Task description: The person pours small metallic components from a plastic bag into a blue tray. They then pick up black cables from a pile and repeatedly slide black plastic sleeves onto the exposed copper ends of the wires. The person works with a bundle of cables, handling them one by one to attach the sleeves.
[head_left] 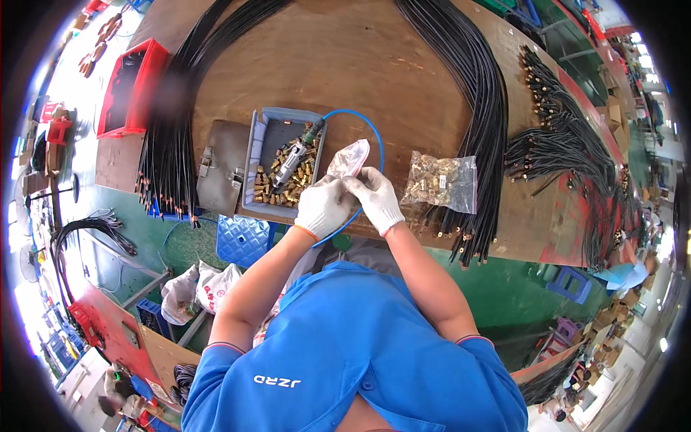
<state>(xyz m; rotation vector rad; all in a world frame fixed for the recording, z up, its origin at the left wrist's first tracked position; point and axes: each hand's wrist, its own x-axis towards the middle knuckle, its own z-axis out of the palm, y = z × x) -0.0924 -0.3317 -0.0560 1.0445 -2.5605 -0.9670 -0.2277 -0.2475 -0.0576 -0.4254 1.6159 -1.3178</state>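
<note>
Both my hands wear white gloves and meet over the table's near edge. My left hand [322, 207] and my right hand [376, 199] pinch the lower end of a small clear plastic bag [348, 159]; its contents are too blurred to name. Just left of them stands a grey-blue plastic bin [252, 162] with many brass fittings [291, 194] inside. A silver air tool [291, 164] with a green end lies slanted across the bin, joined to a blue air hose [379, 144] that loops behind my hands. To the right lies a clear bag of brass fittings [440, 180].
Bundles of black cables [489, 108] run down the brown table [324, 65] on the right, with another cable bundle [173, 137] on the left. A metal plate [218, 169] sits beside the bin. Further left is a red crate [147, 86]; a blue stool [245, 239] stands below the edge.
</note>
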